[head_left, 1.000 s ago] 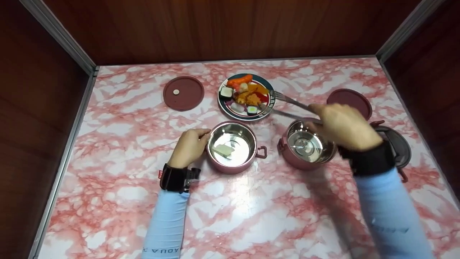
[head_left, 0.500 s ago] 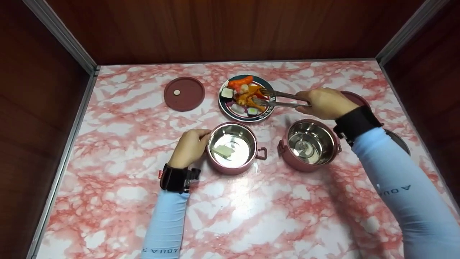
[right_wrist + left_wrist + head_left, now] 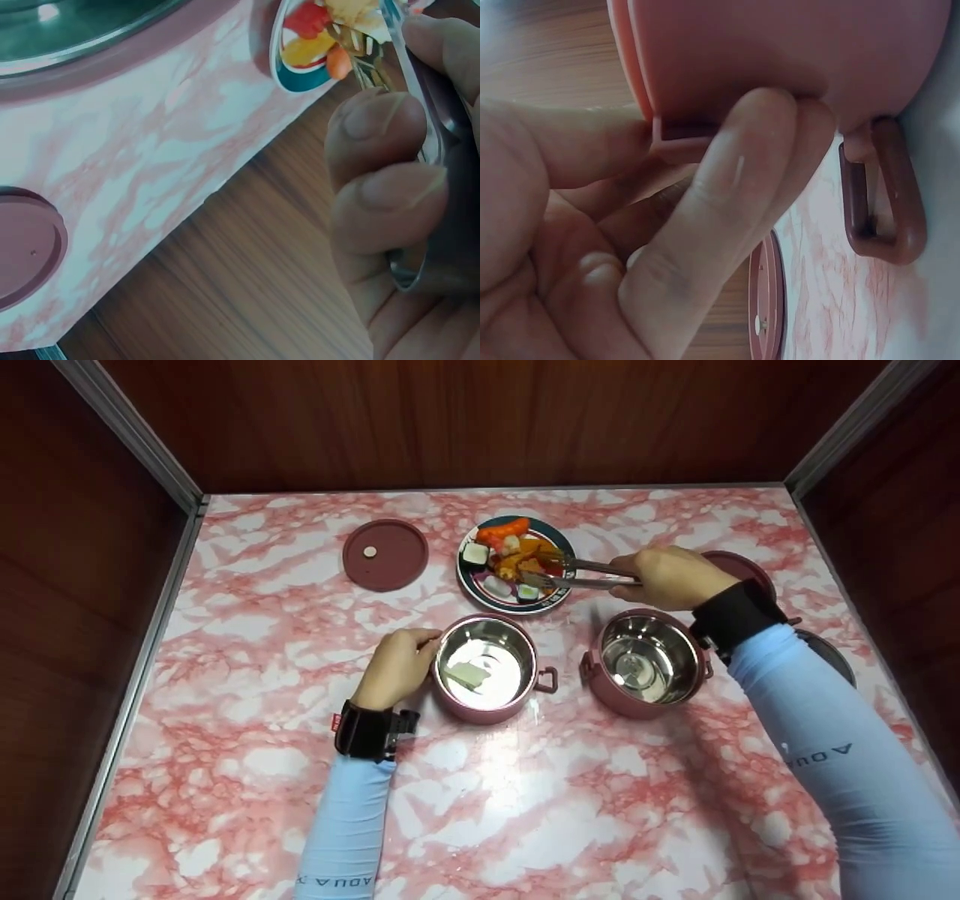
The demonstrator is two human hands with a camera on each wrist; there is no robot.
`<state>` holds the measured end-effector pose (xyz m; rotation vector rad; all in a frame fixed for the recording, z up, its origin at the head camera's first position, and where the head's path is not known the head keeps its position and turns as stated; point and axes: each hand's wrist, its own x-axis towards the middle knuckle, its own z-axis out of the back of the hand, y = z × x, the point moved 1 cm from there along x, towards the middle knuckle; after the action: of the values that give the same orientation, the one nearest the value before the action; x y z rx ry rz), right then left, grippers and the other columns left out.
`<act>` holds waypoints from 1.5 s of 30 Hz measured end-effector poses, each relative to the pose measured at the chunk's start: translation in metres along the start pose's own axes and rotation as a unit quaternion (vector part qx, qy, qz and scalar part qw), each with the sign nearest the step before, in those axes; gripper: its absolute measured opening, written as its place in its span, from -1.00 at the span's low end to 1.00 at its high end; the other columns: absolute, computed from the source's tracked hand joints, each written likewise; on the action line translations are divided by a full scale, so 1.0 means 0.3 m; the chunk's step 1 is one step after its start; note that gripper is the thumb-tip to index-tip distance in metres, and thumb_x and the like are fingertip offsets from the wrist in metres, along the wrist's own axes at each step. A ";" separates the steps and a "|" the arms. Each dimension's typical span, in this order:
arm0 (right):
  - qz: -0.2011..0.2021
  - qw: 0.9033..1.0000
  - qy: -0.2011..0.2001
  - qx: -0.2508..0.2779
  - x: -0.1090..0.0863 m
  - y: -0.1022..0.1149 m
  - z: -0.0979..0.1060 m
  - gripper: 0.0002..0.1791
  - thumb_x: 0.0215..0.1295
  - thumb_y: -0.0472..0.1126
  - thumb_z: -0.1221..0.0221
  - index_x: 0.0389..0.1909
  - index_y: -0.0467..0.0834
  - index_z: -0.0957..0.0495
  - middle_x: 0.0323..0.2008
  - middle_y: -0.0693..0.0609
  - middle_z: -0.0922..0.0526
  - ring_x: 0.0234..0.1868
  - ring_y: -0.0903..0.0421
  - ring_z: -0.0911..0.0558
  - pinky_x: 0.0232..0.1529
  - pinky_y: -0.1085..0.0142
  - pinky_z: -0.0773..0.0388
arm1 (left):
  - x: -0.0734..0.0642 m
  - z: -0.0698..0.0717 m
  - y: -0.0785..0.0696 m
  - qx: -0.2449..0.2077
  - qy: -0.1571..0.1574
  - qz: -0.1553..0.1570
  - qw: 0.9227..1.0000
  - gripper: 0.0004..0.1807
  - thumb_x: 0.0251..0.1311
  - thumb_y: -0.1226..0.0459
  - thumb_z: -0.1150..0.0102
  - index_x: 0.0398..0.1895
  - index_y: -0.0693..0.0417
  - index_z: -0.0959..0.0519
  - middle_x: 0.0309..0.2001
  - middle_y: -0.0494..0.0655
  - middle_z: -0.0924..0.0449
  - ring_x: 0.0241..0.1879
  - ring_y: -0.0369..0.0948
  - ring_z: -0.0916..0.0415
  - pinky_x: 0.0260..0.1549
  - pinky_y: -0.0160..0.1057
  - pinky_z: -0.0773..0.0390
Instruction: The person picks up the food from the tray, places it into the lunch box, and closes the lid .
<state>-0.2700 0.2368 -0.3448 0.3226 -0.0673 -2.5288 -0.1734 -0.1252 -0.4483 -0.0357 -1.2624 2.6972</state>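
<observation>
In the head view my left hand (image 3: 399,666) holds the near-left pink pot (image 3: 454,706) by its left side. The left wrist view shows thumb and fingers around a small handle (image 3: 679,148) on the pot's side. A pale green flat piece (image 3: 466,675) lies inside that pot. My right hand (image 3: 671,576) grips metal tongs (image 3: 600,576) with fork-like ends. Their tips are over the food on the right part of a dark-rimmed plate (image 3: 480,598); whether they pinch a piece cannot be told. The plate bears an orange carrot-like piece (image 3: 504,531), sushi-like rolls (image 3: 475,555) and yellow pieces.
Right of the held pot stands a second pink pot (image 3: 626,701), with bare metal showing inside. A round maroon lid (image 3: 386,570) lies back left, another maroon disc (image 3: 739,562) back right. A dark grey lid-like item (image 3: 829,656) is partly behind the right arm.
My right hand has swung back and left from over the right pot, bringing the tongs' tips onto the plated food. The tips have come a little closer together. My left hand stays put.
</observation>
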 end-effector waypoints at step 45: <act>-0.064 0.994 -0.078 0.052 -0.063 0.091 -0.071 -0.87 0.30 -0.15 -0.25 -0.30 -0.14 -0.62 -0.44 -0.07 -0.62 -0.37 -0.10 -0.59 -0.32 -0.04 -0.50 | 0.000 -0.002 -0.002 0.009 0.005 0.009 1.000 -0.70 0.42 0.27 -0.08 0.08 0.17 -0.66 0.02 0.07 -0.67 0.11 -0.06 -0.55 0.15 -0.09 -0.48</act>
<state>-0.2348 0.2254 -0.3581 0.1731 -0.2477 -2.6793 -0.1731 -0.1242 -0.4482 -0.0573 -1.2422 2.7193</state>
